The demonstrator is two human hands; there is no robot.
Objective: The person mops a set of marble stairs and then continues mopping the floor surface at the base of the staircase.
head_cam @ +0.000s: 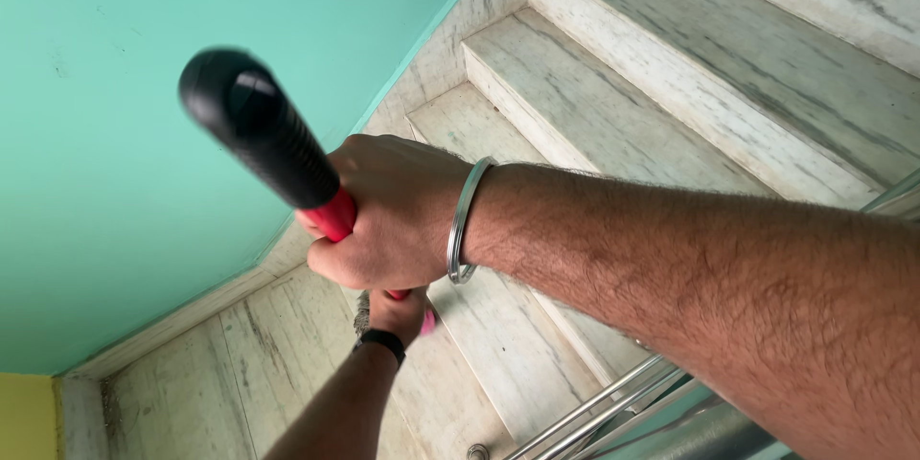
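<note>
Your right hand (388,211) is closed in a full fist around a long red handle (333,216), just below its black ribbed end grip (259,129). The grip end points up toward the camera and slightly left, blurred at its tip. A plain metal bangle (463,220) sits on your right wrist, tilted across the forearm.

Your left hand (398,311) is lower on the same handle, wrapped around it directly beneath the right hand. Only the back of the hand and the wrist show, so the fingers cannot be checked. A black band (381,342) circles that wrist. A short stretch of red shaft shows beside the left hand. The lower end of the tool is hidden behind both hands.

You stand over a flight of worn, grey-streaked marble steps (613,105) that run to a landing (230,364) below. A turquoise wall (115,192) borders the stairs on the left. A steel railing (613,412) crosses the lower right corner.
</note>
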